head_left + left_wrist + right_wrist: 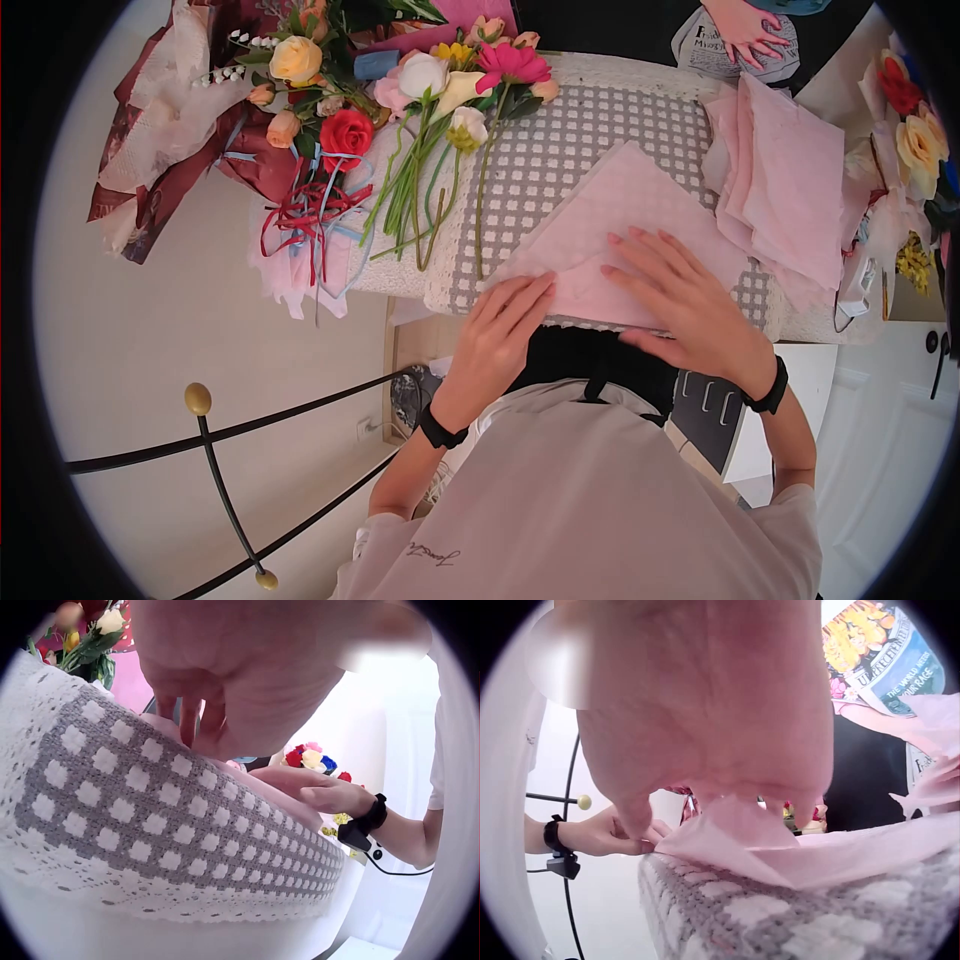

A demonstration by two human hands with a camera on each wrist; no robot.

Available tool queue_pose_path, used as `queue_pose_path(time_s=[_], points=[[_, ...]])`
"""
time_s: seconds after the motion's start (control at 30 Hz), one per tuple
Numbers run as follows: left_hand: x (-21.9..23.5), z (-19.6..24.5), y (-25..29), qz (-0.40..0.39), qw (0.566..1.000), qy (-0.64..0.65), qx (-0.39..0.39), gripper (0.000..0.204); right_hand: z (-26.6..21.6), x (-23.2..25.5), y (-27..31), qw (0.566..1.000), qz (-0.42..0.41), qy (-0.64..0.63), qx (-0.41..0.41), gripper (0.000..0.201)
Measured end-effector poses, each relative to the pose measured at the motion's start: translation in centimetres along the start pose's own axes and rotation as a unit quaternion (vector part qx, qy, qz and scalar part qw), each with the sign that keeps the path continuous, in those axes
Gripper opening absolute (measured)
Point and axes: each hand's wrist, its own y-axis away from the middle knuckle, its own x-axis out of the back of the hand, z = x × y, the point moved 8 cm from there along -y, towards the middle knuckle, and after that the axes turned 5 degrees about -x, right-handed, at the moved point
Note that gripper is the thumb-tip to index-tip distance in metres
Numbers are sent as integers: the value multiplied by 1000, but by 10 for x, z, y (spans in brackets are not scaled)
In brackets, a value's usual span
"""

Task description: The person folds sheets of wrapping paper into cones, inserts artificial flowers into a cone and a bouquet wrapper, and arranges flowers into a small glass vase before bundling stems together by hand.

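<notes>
Head view shows the right hand (690, 306) spread over one pink sheet (630, 190) at the near side of one checked cloth (575, 130); the left hand (502, 328) touches its left corner, whether pinching I cannot tell.

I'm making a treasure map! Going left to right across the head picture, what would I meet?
An upper yellowish knob, a red rose, the left hand, the right hand, a stack of pink sheets, small yellow flowers.

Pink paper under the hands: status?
Left hand touching pink paper at near-left edge; right hand resting on top. Pink paper on checked cloth, flap raised under right hand. Only hands on it; flower stems off left.
</notes>
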Motion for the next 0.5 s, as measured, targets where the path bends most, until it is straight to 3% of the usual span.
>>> queue_pose_path(time_s=[0.33,0.5], points=[[11,-9,11,-5,1000,19,20,42,9,-7,12,998,-50,33,4,80],[22,-17,10,38,999,31,3,32,18,2,21,998,-34,-44,-16,80]])
